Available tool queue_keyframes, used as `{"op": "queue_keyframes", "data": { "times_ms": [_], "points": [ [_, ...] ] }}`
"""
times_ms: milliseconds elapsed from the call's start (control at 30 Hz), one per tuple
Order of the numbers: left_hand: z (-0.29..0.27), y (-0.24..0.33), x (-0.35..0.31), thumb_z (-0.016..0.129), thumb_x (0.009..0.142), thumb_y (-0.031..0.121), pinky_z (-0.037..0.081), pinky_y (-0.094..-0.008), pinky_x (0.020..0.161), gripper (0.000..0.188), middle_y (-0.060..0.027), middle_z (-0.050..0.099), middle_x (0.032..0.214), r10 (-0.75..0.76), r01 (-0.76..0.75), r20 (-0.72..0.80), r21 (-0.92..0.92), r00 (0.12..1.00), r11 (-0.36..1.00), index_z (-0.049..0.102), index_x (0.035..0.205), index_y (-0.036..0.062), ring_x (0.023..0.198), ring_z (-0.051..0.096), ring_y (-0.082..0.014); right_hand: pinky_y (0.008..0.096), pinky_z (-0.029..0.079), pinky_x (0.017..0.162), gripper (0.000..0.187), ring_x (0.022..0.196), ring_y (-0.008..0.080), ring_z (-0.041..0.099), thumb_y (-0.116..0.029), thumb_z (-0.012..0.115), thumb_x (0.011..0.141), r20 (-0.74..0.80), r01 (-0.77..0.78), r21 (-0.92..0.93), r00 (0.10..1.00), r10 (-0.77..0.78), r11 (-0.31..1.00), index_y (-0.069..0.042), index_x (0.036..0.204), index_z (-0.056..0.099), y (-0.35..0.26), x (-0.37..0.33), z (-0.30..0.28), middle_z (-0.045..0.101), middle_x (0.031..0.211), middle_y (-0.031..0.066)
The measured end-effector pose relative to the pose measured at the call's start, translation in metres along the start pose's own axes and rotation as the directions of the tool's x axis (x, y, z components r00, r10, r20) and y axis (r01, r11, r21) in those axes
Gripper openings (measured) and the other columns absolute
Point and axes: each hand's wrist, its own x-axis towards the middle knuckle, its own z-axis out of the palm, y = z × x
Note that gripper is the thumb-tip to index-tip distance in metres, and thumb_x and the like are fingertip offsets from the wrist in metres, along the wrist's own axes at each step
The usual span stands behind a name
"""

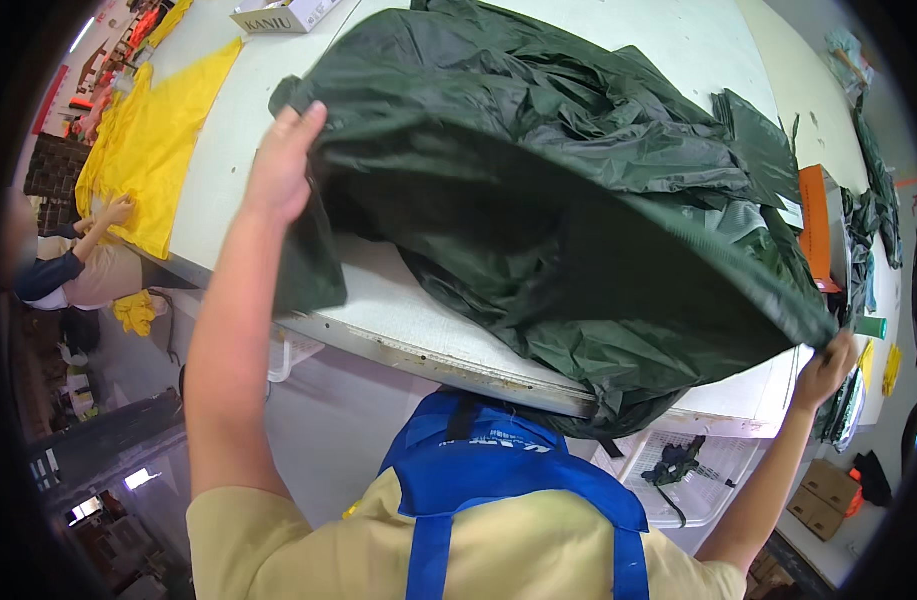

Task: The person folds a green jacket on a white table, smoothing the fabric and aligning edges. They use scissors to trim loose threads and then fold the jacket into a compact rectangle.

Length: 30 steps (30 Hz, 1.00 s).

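Observation:
A large sheet of thin dark green waterproof fabric (578, 265) is stretched between my two hands over the white table (378, 290). My left hand (286, 165) is closed on its upper left edge, the thumb side up. At the far right, my right hand (828, 368) pinches the opposite end of the same edge. Between the hands the edge sags and blurs slightly. Behind it lies more crumpled green fabric (468, 75), bunched across the tabletop. Part of the cloth hangs over the table's front edge by my blue apron (518, 470).
Yellow fabric (168, 140) lies to the left, handled by another person (78, 250). A white box (283, 14) sits at the back left. Below the table at right, a white plastic basket (713, 465) holds dark straps. An orange panel (814, 225) stands at right.

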Motion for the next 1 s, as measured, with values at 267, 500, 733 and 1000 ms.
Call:
{"op": "queue_keyframes", "data": {
  "times_ms": [267,500,733,1000],
  "points": [
    [0.007,-0.023,-0.084,0.062,0.088,0.006,0.043,-0.0283,0.093,0.03,-0.0059,0.065,0.112,-0.189,0.183,0.036,0.134,0.981,0.974,0.06,0.117,-0.0011,0.101,0.058,-0.0125,0.0284,0.044,0.066,0.012,0.067,0.0121,0.055,-0.013,0.065,0.082,0.958,-0.598,-0.084,0.171,0.229,0.797,-0.001,0.078,0.064,-0.038,-0.109,-0.042,0.063,0.072,0.0088],
    [0.003,0.001,-0.094,0.063,0.083,0.001,0.045,-0.0276,0.09,0.03,-0.0057,0.066,0.107,-0.226,0.219,0.032,0.154,0.974,0.964,0.061,0.113,-0.0006,0.097,0.059,-0.0119,0.0259,0.027,0.04,0.035,0.045,0.0069,0.033,-0.022,0.069,0.084,0.984,-0.974,-0.026,-0.065,0.169,-0.223,-0.004,0.111,0.058,-0.213,0.02,0.106,0.04,0.062,-0.0031],
    [-0.002,0.011,-0.103,0.064,0.084,0.002,0.045,-0.0275,0.089,0.031,-0.0058,0.065,0.109,-0.216,0.214,-0.002,0.148,0.976,0.965,0.06,0.115,-0.0007,0.097,0.059,-0.0116,0.0269,0.02,0.036,0.034,0.036,0.0101,0.025,-0.025,0.072,0.08,0.964,-0.859,0.054,-0.088,0.25,-0.509,-0.014,0.068,0.042,-0.252,0.025,0.139,0.027,0.048,-0.0047],
    [0.001,-0.004,-0.112,0.063,0.085,0.002,0.045,-0.0281,0.09,0.034,-0.0058,0.064,0.111,-0.235,0.232,-0.008,0.195,0.972,0.953,0.057,0.118,-0.0015,0.098,0.059,-0.0121,0.019,0.024,0.041,0.009,0.048,0.0046,0.033,-0.008,0.059,0.09,0.978,-0.655,0.208,0.152,0.143,-0.726,-0.009,0.085,0.052,-0.22,0.073,0.15,0.049,0.068,-0.0019]
  ]
}}
